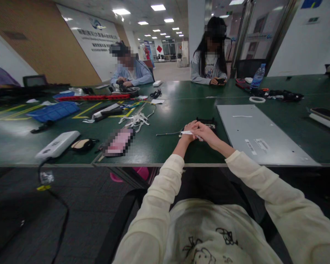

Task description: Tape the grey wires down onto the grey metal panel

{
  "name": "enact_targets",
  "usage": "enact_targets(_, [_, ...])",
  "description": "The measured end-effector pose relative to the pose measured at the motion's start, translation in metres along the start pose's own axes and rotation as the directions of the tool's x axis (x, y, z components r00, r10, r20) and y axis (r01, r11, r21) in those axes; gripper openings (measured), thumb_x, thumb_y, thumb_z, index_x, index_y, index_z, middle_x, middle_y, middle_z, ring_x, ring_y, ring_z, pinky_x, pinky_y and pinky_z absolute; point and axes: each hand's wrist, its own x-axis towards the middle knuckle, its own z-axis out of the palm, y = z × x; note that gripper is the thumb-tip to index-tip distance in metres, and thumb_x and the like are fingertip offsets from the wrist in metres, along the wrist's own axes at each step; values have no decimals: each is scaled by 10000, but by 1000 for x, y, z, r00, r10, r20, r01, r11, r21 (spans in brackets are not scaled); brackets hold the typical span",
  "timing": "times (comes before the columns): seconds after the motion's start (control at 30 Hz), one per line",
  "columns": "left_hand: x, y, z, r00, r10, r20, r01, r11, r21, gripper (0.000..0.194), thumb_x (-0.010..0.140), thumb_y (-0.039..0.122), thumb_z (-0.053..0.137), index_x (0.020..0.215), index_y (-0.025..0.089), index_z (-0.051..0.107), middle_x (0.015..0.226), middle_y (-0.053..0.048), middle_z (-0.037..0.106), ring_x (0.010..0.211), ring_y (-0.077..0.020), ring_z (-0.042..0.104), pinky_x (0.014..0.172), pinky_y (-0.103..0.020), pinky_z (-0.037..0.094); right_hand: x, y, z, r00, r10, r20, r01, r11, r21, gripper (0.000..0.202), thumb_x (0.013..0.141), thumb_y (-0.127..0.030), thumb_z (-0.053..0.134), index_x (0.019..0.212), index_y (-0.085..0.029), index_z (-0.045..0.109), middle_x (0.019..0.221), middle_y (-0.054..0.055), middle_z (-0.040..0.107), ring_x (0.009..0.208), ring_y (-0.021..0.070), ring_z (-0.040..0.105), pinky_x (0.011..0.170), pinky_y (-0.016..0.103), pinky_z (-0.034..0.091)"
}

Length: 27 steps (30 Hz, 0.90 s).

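My left hand (189, 134) and my right hand (205, 132) meet above the green table (165, 156), near its front edge. A thin white strip (186, 132) lies across the back of my left hand, and the closed fingers of my right hand are on it. The fingers of my left hand are partly covered by my right hand; what they hold, if anything, is hidden. Just behind my hands sits a black device (209, 123), partly covered by them. A thin grey cable (167, 134) sticks out to the left of my left hand.
On the right lies a large grey panel (260, 134) with labels. To the left are white strips (137, 120), a pink phone (119, 142), a white power strip (59, 144) and a blue basket (55, 111). Two people sit across the table, near a water bottle (257, 76).
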Motion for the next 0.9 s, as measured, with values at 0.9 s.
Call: enact_targets(0.9, [4, 4, -7, 1000, 16, 10, -16, 1000, -3, 543, 868, 421, 579, 1363, 220, 483, 1472, -93, 437, 1360, -214, 411, 1125, -325, 323, -6, -12, 16, 998, 40, -54, -63, 280, -958, 573, 999, -479, 254, 1474, -159, 233, 1084, 166, 640, 889, 260, 667, 732, 313, 485])
